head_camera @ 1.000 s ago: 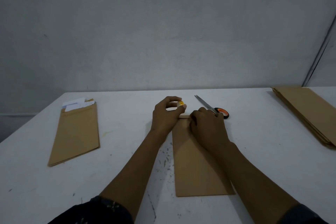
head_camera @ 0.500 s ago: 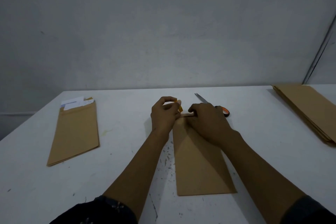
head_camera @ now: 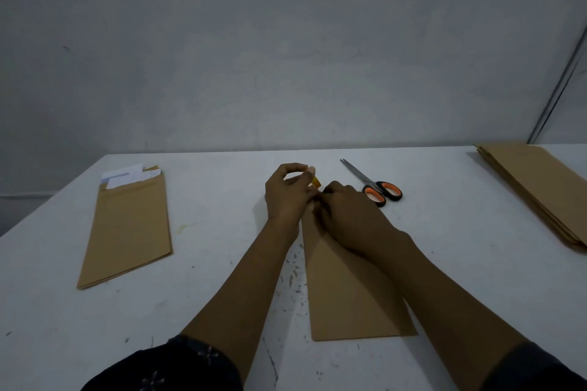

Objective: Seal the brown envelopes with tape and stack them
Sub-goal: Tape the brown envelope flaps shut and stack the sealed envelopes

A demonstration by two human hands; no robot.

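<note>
A brown envelope lies lengthwise on the white table in front of me. My left hand is at its far left corner, fingers curled round a small yellow tape roll that peeks out between thumb and fingers. My right hand lies over the envelope's top edge, its fingertips bunched at the tape next to my left hand. The flap and the tape strip are hidden under my hands.
Scissors with orange-black handles lie just right of my hands. An envelope stack with white papers sticking out sits at the left. Another pile of brown envelopes lies at the far right edge.
My right hand has slid left along the envelope's top edge toward my left hand, uncovering the scissors' handles. The left hand has stayed in place with the tape.
</note>
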